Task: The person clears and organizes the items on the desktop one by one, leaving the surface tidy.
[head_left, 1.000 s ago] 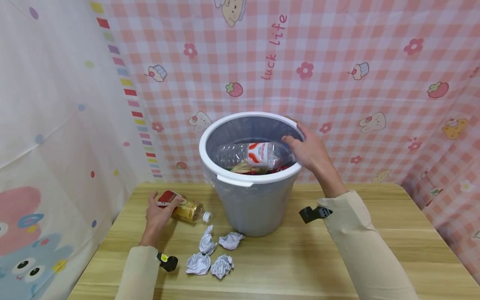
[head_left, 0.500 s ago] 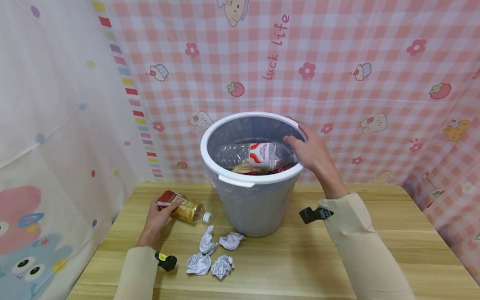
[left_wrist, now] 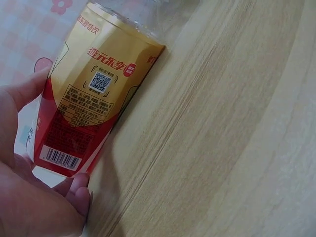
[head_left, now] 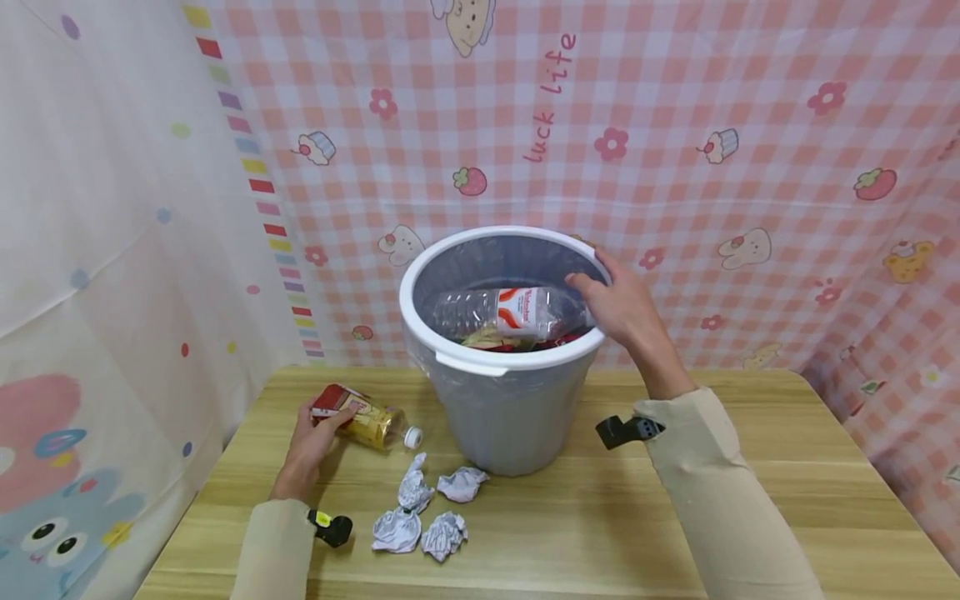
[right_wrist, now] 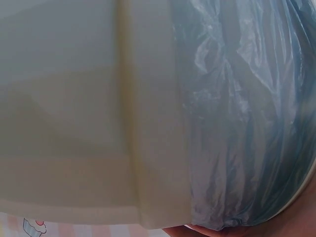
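On the left of the table lies a plastic drink bottle with a red and gold label and a white cap pointing right. My left hand grips it near its red base; in the left wrist view thumb and fingers sit on either side of the label. A grey trash can with a white rim stands mid-table. My right hand holds its right rim, thumb inside. Within the can lies a clear bottle with a white and orange label, above other rubbish. The right wrist view shows the can's wall and plastic liner.
Several crumpled paper balls lie on the wooden table in front of the can, between the forearms. A pink checked cloth hangs behind, and a white patterned cloth on the left.
The drink bottle has shifted and turned slightly in my left hand, its cap end a little nearer me. My right hand stays on the can's rim.
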`<action>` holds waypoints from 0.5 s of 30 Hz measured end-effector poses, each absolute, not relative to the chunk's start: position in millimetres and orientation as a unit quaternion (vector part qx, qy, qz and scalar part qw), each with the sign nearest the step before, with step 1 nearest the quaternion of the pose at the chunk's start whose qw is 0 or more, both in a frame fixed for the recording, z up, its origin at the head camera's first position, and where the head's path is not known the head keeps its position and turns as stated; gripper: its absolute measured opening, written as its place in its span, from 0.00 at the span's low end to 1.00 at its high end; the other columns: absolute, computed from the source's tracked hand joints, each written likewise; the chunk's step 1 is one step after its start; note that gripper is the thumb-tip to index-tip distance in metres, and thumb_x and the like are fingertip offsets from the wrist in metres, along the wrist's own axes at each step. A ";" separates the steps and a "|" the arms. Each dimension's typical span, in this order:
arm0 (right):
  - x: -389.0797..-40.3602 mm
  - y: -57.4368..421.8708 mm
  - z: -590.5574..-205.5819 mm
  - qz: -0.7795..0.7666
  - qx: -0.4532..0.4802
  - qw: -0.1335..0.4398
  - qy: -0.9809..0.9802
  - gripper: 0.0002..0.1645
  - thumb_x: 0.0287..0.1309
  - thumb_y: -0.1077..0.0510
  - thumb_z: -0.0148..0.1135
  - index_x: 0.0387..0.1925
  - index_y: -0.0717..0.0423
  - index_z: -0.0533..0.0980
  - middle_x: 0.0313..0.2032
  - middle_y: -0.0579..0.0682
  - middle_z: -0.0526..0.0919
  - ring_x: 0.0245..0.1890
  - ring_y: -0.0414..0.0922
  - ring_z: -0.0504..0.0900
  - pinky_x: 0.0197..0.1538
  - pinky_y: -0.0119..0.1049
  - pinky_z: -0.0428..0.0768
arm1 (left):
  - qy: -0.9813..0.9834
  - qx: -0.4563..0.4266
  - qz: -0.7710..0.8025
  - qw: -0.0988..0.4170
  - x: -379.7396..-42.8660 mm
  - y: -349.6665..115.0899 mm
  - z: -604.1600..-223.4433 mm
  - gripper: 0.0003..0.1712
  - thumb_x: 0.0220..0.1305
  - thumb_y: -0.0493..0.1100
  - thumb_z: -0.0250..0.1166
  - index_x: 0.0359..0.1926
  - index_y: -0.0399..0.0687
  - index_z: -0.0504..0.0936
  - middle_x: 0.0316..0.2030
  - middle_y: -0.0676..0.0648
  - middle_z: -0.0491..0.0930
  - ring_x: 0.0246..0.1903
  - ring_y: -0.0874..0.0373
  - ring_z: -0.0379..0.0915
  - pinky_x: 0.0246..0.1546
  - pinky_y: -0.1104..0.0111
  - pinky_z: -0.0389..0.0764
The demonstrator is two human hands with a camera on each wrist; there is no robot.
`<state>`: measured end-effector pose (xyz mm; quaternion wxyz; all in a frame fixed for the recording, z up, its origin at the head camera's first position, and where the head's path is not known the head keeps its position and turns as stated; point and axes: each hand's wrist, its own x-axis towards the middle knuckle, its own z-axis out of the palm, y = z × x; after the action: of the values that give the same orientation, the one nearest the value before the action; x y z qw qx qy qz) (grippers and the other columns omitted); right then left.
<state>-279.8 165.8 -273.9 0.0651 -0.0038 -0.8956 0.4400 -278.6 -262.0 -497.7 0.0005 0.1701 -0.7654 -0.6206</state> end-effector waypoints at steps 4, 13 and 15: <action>-279.1 166.4 -273.9 0.441 -0.007 0.063 -0.895 0.44 0.67 0.37 0.51 0.78 0.43 0.50 0.75 0.57 0.56 0.73 0.60 0.56 0.71 0.60 0.56 | -0.759 0.166 -0.630 0.007 -278.5 -260.7 -497.6 0.50 0.66 0.53 0.66 0.75 0.39 0.46 0.70 0.35 0.59 0.68 0.46 0.53 0.71 0.56 0.51; -279.2 165.7 -273.1 0.444 -0.007 0.061 -0.894 0.44 0.67 0.38 0.51 0.78 0.43 0.50 0.75 0.57 0.56 0.73 0.60 0.57 0.71 0.61 0.57 | -0.748 0.173 -0.640 0.019 -275.7 -258.3 -498.4 0.51 0.65 0.54 0.66 0.76 0.41 0.45 0.70 0.35 0.59 0.68 0.46 0.54 0.72 0.56 0.51; -279.6 166.1 -273.0 0.446 -0.005 0.063 -0.893 0.44 0.67 0.38 0.52 0.78 0.43 0.51 0.75 0.57 0.57 0.73 0.60 0.57 0.71 0.61 0.57 | -0.747 0.175 -0.641 0.027 -275.3 -257.3 -498.9 0.51 0.65 0.54 0.66 0.76 0.41 0.46 0.70 0.35 0.59 0.67 0.47 0.54 0.71 0.56 0.52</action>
<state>-279.6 166.1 -273.0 0.0633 -0.0049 -0.8930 0.4456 -275.3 -257.3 -498.9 0.0267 0.1748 -0.7468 -0.6412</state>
